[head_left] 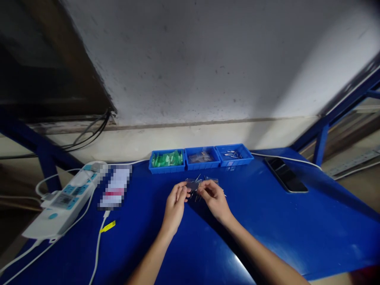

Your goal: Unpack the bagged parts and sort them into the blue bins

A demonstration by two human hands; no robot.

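Both hands meet over the middle of the table, just in front of the bins. Between them is a small clear plastic bag [193, 185]. My left hand [177, 197] pinches its left side with thumb and fingers. My right hand [214, 197] grips the bag's right edge in its fingertips. Thin metal pins [196, 195] lie scattered on the table under and around the fingers. Whether anything is inside the bag I cannot tell. Behind the hands, the middle blue bin [202, 164] contains clear bags, and the right blue bin [237, 161] contains several metal pins.
A left blue bin [166, 170] holds green packets. On the blue table [142, 237] at left are a power strip [63, 206], a blurred-out phone [115, 188] and a white cable [97, 249] with a yellow tag. A dark phone [285, 174] lies at right. The wall [192, 71] stands behind.
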